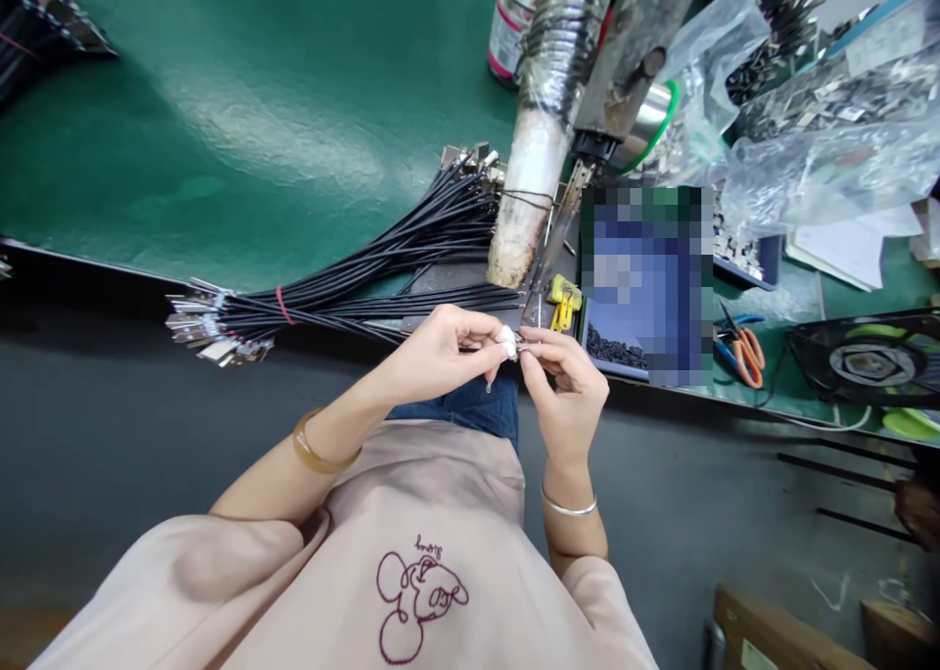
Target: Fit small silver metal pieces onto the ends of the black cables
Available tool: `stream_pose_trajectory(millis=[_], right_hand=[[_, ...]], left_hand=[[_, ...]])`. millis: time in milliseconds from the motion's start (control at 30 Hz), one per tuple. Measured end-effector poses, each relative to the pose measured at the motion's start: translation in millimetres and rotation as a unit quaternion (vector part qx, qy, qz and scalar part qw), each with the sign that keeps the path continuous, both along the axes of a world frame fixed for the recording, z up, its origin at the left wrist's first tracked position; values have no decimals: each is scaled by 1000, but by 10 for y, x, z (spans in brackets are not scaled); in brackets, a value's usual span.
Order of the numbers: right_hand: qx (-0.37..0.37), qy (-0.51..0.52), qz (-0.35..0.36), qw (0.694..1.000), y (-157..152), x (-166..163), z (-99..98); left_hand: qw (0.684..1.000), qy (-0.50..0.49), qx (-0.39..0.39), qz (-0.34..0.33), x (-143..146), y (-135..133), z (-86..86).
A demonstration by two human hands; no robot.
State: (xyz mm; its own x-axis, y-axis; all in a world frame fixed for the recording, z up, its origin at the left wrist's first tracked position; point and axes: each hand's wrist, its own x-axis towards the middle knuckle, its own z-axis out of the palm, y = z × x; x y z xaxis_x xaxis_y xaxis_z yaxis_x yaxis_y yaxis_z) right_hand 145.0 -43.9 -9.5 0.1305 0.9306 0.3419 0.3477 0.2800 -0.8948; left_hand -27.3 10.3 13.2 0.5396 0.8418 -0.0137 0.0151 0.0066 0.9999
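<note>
My left hand [445,357] pinches with thumb and fingers just past the front edge of the bench. A white cover [506,341] sits at its fingertips. My right hand [567,381] meets it from the right, also pinching. Between the two sets of fingertips is a small metal part [526,345], mostly hidden, so its exact kind does not show. Just behind my hands lies a bundle of black cables [382,268] with metal connectors [216,322] at its ends, tied by a red band [283,306].
A taped metal duct [540,121] and a hot-looking dark tool body [632,53] hang over the bench [257,92]. Right of my hands are a yellow clip [564,303], a blue tray [617,364] with small black pieces, orange-handled pliers [747,357], a fan [870,361] and plastic bags [829,170].
</note>
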Motion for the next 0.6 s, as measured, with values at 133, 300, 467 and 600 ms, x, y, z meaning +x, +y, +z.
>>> stream_pose_trajectory(millis=[133,300,467,600], right_hand=[[6,-10,-4,1000,-15,-11,-7],[11,-17,1,1000,-18,5,0],[75,-108,20,991,-33,39,51],[88,-136,28,986,-39,47,49]], left_hand=[[1000,5,3,4,16,-4,-16],[1000,5,5,-1,10,-5,-23],[999,-10,-25,-37,-9,6,-24],[997,-3,-55,-63,-22,35,-17]])
